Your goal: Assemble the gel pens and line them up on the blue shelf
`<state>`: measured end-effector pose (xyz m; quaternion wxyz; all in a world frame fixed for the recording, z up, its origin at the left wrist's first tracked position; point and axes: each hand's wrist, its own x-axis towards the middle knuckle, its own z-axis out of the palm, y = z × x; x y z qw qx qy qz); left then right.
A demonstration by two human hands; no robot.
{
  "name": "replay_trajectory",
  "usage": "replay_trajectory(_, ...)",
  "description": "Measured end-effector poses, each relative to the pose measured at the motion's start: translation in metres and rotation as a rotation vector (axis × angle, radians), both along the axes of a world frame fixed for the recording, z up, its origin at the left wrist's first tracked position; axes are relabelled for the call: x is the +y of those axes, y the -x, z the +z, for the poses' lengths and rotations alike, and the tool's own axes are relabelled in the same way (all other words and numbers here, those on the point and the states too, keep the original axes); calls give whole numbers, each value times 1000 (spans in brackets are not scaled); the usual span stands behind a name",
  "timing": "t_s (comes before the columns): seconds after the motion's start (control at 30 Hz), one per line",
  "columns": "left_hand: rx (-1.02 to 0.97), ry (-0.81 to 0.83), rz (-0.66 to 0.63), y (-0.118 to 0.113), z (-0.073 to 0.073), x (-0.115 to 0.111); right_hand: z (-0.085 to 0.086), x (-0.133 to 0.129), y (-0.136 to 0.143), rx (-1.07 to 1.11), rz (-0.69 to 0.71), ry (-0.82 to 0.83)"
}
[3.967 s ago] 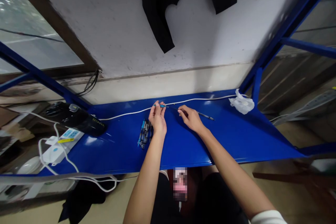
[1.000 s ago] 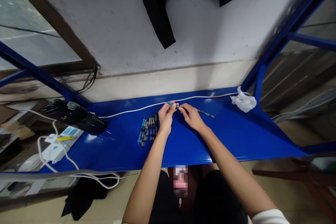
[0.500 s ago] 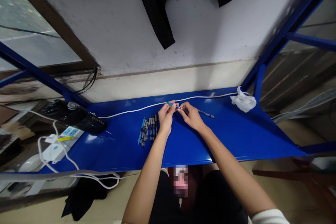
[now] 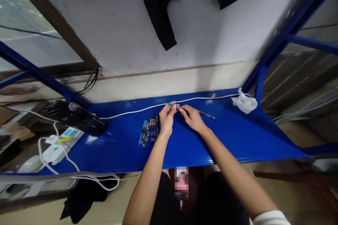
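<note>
Between thumb and fingers, my left hand [image 4: 167, 116] holds a blue pen [image 4: 170, 104] over the back half of the blue table [image 4: 185, 147]. My right hand [image 4: 192, 115] pinches the pen's other end, its fingertips close to those of my left hand. Several dark and blue pens [image 4: 149, 130] lie side by side just left of my left hand. Another pen [image 4: 210, 115] lies beyond my right hand, partly hidden by it.
A white cable [image 4: 132, 112] runs along the table's back. Crumpled white plastic [image 4: 245, 101] sits at the back right. At the left are a black bottle [image 4: 76, 116] and a white power strip [image 4: 62, 144] with looped cables. Blue frame posts [image 4: 285, 35] rise at both sides.
My right hand has shifted very slightly at the pen. Both hands stay otherwise in the same place, and the pens on the table have not moved.
</note>
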<state>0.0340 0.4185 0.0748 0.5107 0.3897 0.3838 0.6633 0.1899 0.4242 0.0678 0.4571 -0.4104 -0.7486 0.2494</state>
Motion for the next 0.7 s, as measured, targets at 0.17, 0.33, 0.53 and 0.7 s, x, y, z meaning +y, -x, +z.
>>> replay_trajectory(0.17,3,-1,7,0,-1,1,0,0,0,18,-4,13)
replay_trajectory(0.33,-7,3,7,0,-1,1,-1,-1,0,-3,-6,31)
replay_trajectory(0.53,-29,-14,-11,0,2,-1,1,-1,0,65,65,48)
replay_trajectory(0.7,-52,-22,-21,-1,4,-2,3,-1,2,174,87,125)
